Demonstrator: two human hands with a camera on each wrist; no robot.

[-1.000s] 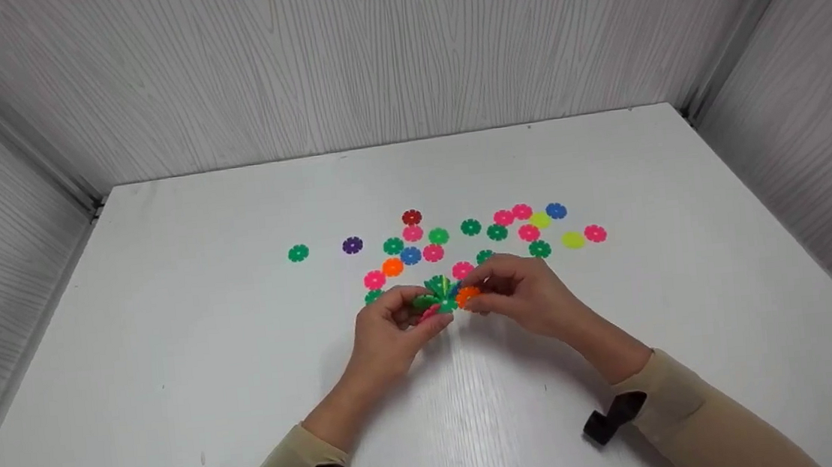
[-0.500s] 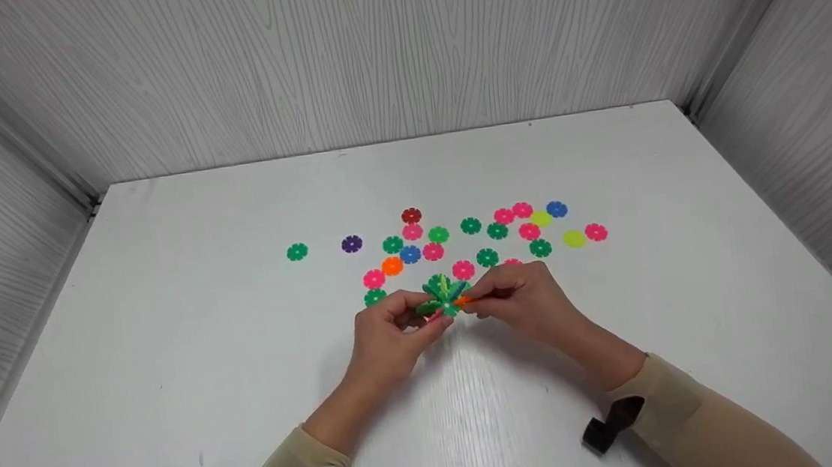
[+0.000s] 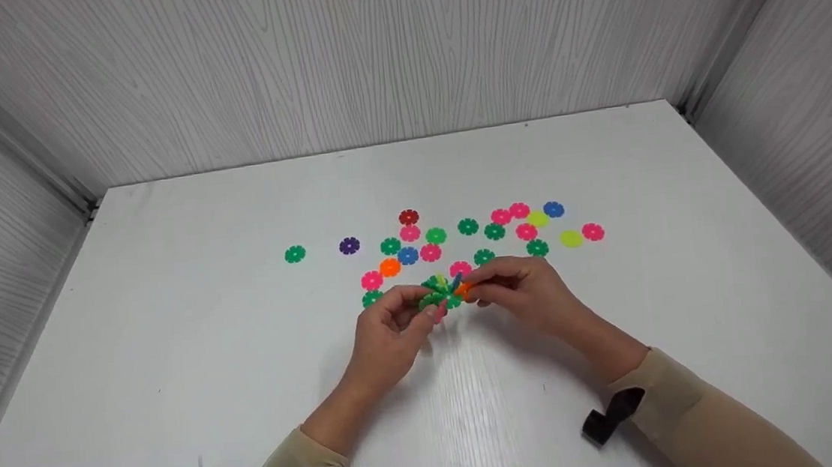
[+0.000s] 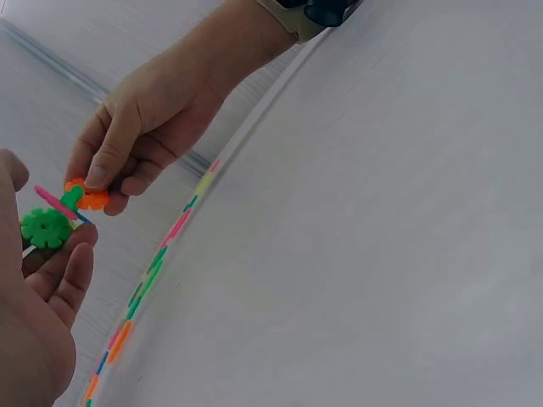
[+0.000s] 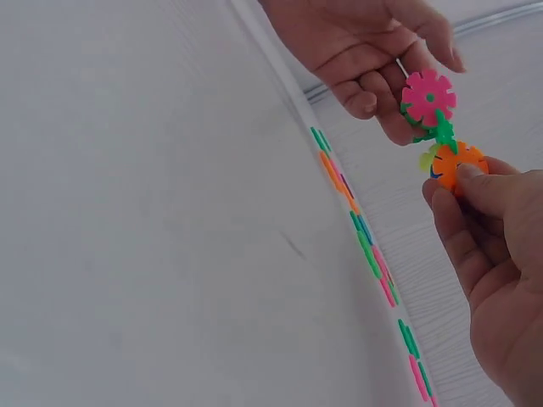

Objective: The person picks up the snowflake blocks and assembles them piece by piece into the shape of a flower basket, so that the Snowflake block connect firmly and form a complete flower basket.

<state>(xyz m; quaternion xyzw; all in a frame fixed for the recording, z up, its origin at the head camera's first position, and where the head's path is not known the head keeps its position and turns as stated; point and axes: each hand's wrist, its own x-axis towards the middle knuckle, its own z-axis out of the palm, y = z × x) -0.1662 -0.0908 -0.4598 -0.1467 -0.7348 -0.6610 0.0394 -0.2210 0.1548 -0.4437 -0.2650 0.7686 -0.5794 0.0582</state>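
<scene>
Two hands at work over a white table [image 3: 170, 345], drawn close together, both held up off its surface. Left hand [image 3: 387, 337] — narrow grip, thumb and fingers pinching a cluster [image 3: 453, 302] of joined, notched discs, mostly green, with bits of yellow, blue and pink. Right hand [image 3: 534, 294] pinches an orange disc [image 5: 456, 163] between thumb and fingers, set against the cluster's right side; how deep the notches mesh, cannot tell. Right wrist view gives a pink disc [image 5: 428, 86] face-on at the cluster's other end, beside the left fingers.

Loose discs lie flat beyond the hands. Far left, a lone green disc [image 3: 295, 254]; next, a purple disc [image 3: 349, 246], also apart. Middle group topped by a dark red disc [image 3: 408, 217], with a second orange disc [image 3: 390, 267] lower down, just beside a blue disc [image 3: 408, 256]. Right group — pinks, greens, yellows — ends in a pale yellow disc [image 3: 571, 239] near the outermost pink disc [image 3: 593, 232].

Tan sleeves [image 3: 676, 410] on both arms, black mounts [image 3: 615, 415] at the cuffs. Grey wood-grained wall [image 3: 400, 54] behind.
</scene>
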